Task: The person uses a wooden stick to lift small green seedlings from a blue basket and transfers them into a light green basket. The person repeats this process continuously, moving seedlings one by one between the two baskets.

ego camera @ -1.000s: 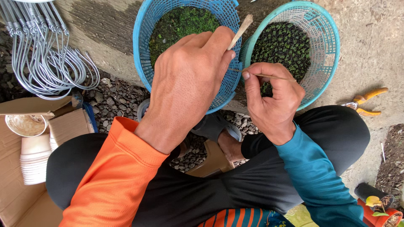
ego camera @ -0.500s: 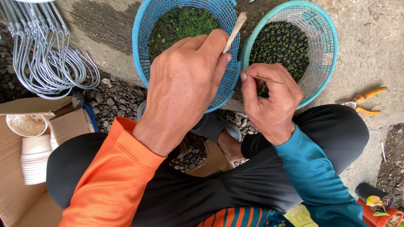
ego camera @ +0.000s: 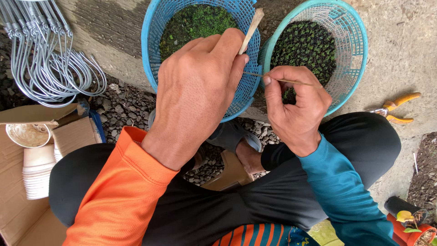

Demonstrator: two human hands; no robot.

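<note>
Concrete ground with two seedling baskets (ego camera: 350, 54), wire hooks (ego camera: 50, 68), pliers (ego camera: 398, 109); left hand (ego camera: 195, 91) fingers pinching wooden stick (ego camera: 251, 28), right hand (ego camera: 296, 109) pinching thin sliver (ego camera: 291, 81).

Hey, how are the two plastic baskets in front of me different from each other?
The left basket is a deeper blue; the right basket is paler, more turquoise. The left basket holds bright green, mossy growth, the right basket darker, separate little seedlings. The left hand, gripping a flat wooden stick, covers part of the left basket, while the right hand with a thin stick overlaps the right basket's near edge. Both are round, mesh-walled and tilted on the concrete.
</note>
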